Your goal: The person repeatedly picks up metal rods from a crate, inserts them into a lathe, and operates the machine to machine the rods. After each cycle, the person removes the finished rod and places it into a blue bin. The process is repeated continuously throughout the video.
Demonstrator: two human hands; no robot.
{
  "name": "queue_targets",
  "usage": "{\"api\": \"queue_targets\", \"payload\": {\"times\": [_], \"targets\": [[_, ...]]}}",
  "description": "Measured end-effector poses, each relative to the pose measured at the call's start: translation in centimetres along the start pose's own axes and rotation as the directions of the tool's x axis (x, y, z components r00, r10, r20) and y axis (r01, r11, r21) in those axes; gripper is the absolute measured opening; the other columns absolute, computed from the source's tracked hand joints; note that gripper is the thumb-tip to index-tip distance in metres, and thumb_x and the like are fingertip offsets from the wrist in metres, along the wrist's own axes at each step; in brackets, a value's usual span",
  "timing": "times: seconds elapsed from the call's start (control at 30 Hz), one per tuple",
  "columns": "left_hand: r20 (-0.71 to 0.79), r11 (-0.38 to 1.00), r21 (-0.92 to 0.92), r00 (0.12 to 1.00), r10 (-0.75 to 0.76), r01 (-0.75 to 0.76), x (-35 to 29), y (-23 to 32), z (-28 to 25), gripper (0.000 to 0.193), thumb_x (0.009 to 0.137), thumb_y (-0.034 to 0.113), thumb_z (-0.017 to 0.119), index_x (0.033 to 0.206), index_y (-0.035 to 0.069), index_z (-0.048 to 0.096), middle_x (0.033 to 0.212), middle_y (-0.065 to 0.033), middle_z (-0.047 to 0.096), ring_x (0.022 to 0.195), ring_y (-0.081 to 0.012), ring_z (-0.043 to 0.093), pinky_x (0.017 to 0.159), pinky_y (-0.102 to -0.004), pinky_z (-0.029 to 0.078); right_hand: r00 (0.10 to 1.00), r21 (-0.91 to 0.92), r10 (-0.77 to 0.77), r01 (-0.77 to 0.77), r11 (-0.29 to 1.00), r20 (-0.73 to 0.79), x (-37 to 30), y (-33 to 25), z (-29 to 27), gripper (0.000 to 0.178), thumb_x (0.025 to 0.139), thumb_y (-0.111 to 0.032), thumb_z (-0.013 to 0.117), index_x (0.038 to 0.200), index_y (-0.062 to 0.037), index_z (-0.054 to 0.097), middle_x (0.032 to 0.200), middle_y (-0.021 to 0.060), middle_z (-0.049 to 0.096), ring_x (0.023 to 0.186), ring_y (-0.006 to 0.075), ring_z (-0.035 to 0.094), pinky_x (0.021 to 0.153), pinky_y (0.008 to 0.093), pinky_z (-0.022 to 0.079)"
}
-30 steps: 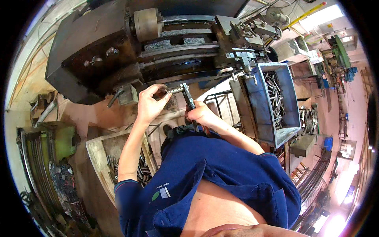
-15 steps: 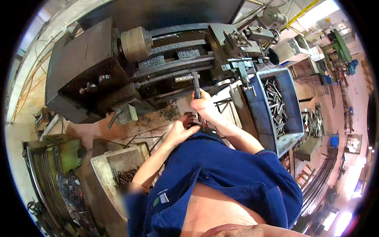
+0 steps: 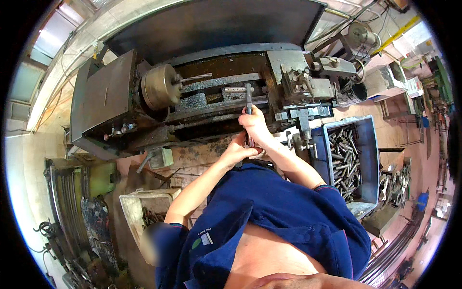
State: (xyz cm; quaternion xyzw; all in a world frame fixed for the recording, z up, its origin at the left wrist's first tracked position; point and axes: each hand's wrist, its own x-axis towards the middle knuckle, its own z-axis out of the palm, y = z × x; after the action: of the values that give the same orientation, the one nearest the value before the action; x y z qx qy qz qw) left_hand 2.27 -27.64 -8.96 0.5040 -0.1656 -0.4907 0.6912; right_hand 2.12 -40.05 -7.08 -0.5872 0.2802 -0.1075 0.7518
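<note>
My right hand (image 3: 254,126) is wrapped round a long, narrow grey metal hand tool (image 3: 249,98) that points away from me over the front of a lathe (image 3: 103,98). At its far end a short, shiny, dotted metal cylinder (image 3: 236,89) lies crosswise, above the chip-strewn bed. I cannot make out the tool's exact kind. My left hand (image 3: 238,151) is closed at the tool's near end, just below the right hand, with its fingertips partly hidden. A round chuck (image 3: 161,87) with a thin rod sticking out stands to the left of the tool.
A blue bin (image 3: 369,164) of metal pieces stands at my right, beside the carriage (image 3: 305,82). At my left is a pale bin (image 3: 132,209) with more pieces. A grey box with a handle (image 3: 161,158) juts from the lathe's front. Long bars (image 3: 397,250) lie at far right.
My view has shifted, so the lathe sits lower in it. The tool and cylinder have moved farther over the bed. My left hand, fingers spread before, has come up and closed at the tool's near end.
</note>
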Motion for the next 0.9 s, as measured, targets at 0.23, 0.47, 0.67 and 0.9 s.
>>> {"api": "queue_targets", "payload": {"times": [0.23,0.47,0.67,0.9], "targets": [[0.004,0.989,-0.146,1.000,0.008,-0.008,2.8,1.9,-0.5,0.064,0.061,0.004,0.072,0.116,-0.004,0.040,0.103,-0.0091,0.054,0.095,-0.0187,0.055,0.088,-0.0302,0.045,0.995,-0.060,-0.058,0.063,0.996,0.079,1.5,-2.7,0.4,0.038,0.065,-0.002,0.054,0.102,-0.0005,0.049,0.069,-0.0004,0.045,0.057,0.0084,0.042,0.049,0.0235,0.033],[0.018,0.987,-0.135,0.996,0.087,-0.084,3.6,3.6,-1.5,0.075,0.057,0.027,0.082,0.115,-0.002,0.044,0.101,-0.0053,0.055,0.095,-0.0151,0.055,0.084,-0.0273,0.046,0.997,-0.155,0.054,-0.045,0.987,0.053,2.8,-5.2,1.9,0.034,0.060,-0.008,0.057,0.092,0.0013,0.048,0.072,0.0060,0.049,0.067,0.0146,0.047,0.056,0.0275,0.039],[0.042,0.972,-0.206,0.992,0.123,-0.111,3.3,4.4,-2.1,0.078,0.056,0.032,0.082,0.114,-0.003,0.044,0.102,-0.0054,0.054,0.094,-0.0156,0.055,0.082,-0.0272,0.047,1.000,-0.224,-0.006,0.013,0.975,0.031,4.1,-3.7,3.0,0.026,0.063,-0.006,0.054,0.088,-0.0013,0.049,0.066,0.0017,0.044,0.062,0.0108,0.041,0.053,0.0267,0.035],[0.005,0.989,-0.106,0.994,0.106,-0.105,1.6,4.5,-5.4,0.081,0.053,0.039,0.082,0.110,-0.004,0.045,0.097,-0.0044,0.053,0.089,-0.0140,0.054,0.076,-0.0256,0.047,0.999,-0.364,0.028,-0.010,0.932,0.045,3.5,-4.7,6.9,0.028,0.059,-0.013,0.057,0.082,0.0027,0.049,0.074,0.0144,0.053,0.072,0.0209,0.051,0.066,0.0313,0.042]]}}
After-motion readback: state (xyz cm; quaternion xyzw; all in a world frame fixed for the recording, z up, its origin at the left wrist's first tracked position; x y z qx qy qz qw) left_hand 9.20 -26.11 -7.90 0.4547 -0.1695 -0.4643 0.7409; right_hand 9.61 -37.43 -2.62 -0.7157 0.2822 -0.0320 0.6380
